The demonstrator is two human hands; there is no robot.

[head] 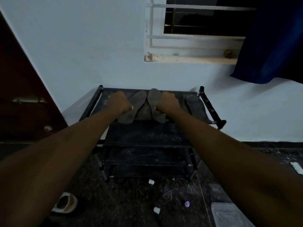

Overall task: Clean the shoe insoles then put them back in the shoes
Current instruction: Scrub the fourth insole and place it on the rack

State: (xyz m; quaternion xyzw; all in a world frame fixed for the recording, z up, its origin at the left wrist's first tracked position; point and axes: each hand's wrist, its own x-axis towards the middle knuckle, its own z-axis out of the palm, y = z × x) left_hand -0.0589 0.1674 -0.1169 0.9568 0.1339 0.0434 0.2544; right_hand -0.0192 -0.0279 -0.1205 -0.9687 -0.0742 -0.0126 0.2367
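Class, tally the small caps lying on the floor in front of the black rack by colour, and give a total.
White caps: 2
Purple caps: 1
Total: 3

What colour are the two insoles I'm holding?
Dull dusty grey, both the left insole and the right insole; the head view shows them best.
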